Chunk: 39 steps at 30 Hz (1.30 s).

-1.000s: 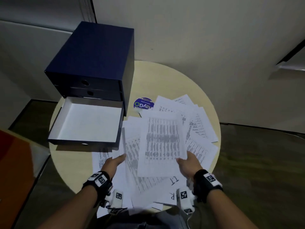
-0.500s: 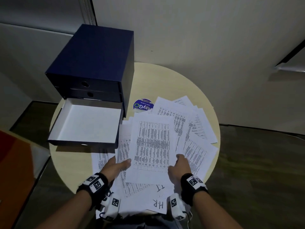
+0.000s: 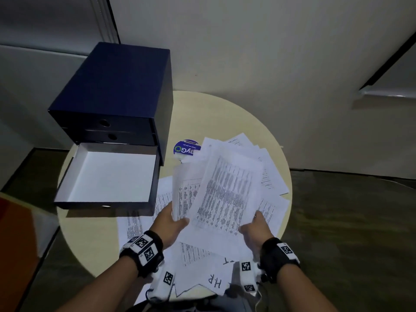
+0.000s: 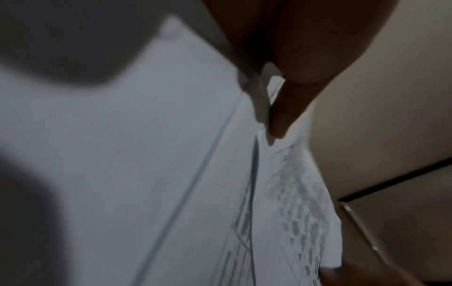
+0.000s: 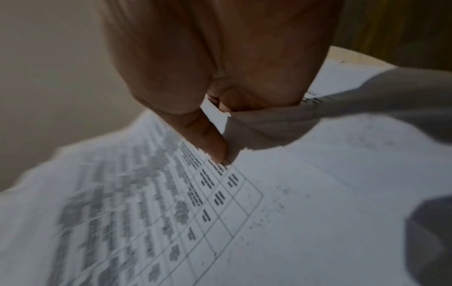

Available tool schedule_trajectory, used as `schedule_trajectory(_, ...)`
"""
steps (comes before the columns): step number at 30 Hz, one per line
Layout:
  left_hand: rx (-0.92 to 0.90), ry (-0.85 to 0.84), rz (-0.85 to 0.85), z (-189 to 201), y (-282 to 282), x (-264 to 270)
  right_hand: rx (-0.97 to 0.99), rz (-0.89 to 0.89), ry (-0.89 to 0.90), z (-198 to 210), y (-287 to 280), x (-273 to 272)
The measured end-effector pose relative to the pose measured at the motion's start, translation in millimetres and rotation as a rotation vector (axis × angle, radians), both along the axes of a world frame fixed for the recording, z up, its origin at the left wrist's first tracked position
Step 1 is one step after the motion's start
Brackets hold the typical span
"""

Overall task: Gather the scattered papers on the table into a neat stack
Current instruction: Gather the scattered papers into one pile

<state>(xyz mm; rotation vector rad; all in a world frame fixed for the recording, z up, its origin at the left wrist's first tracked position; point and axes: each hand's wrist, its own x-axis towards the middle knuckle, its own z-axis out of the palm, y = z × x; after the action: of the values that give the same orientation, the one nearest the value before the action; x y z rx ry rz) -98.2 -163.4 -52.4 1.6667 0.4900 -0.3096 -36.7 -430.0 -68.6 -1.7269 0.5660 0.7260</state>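
Both hands hold a small bundle of printed sheets (image 3: 221,194) lifted and tilted above the round table (image 3: 216,118). My left hand (image 3: 173,222) grips the bundle's near-left edge, thumb on top; its thumb (image 4: 288,108) presses the paper edge in the left wrist view. At the near-right corner my right hand (image 3: 255,226) pinches the same sheets (image 5: 171,203), thumb (image 5: 208,139) on the printed table. More papers (image 3: 267,167) lie fanned on the table behind and to the right. Others (image 3: 202,266) lie under my wrists, one marked "H.R" (image 3: 215,281).
A dark blue drawer box (image 3: 117,93) stands at the table's back left, its bottom drawer (image 3: 105,174) pulled out and white inside. A round blue sticker (image 3: 185,148) lies beside the box. A wall rises close behind the table; floor surrounds it.
The top sheets were flat on the pile; now both hands have lifted them off the table and tilted them to the right, with the left hand holding a second sheet behind.
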Motion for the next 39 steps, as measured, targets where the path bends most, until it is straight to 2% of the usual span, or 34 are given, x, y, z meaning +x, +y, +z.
schedule_trajectory(2,-0.045,-0.051,-0.011,23,2,4,0.094,-0.075,-0.024,11,-8,1)
schedule_trajectory(5,-0.286,-0.111,0.071,60,4,15,0.183,-0.067,-0.192,43,-12,13)
schedule_trajectory(6,-0.255,-0.13,0.094,75,3,19,0.172,-0.051,-0.267,55,-10,18)
schedule_trajectory(8,-0.033,-0.15,0.095,100,4,29,0.142,-0.071,-0.377,74,-8,27)
schedule_trajectory(10,0.037,-0.079,0.139,109,6,36,0.085,-0.107,-0.409,83,-9,35)
schedule_trajectory(13,-0.039,0.006,0.18,109,4,39,0.062,-0.143,-0.397,84,-5,36)
schedule_trajectory(16,-0.049,0.036,0.194,104,0,40,0.148,-0.23,-0.429,76,2,30)
schedule_trajectory(20,-0.061,0.032,0.238,98,-5,40,0.21,-0.258,-0.477,59,8,29)
schedule_trajectory(23,-0.112,0.013,0.229,103,-6,43,0.255,-0.277,-0.544,66,9,33)
schedule_trajectory(26,-0.077,-0.028,0.2,96,3,49,0.254,-0.245,-0.601,73,6,35)
schedule_trajectory(31,-0.043,-0.109,0.122,88,8,50,0.142,-0.107,-0.469,57,9,24)
schedule_trajectory(33,-0.062,-0.101,0.095,85,9,50,0.161,-0.109,-0.457,54,12,21)
schedule_trajectory(36,-0.072,-0.058,0.114,78,10,52,0.154,-0.231,-0.432,52,14,16)
schedule_trajectory(38,-0.087,-0.101,0.092,78,8,53,0.145,-0.229,-0.437,49,12,16)
schedule_trajectory(39,-0.092,-0.18,0.062,82,6,53,0.111,-0.192,-0.437,50,12,17)
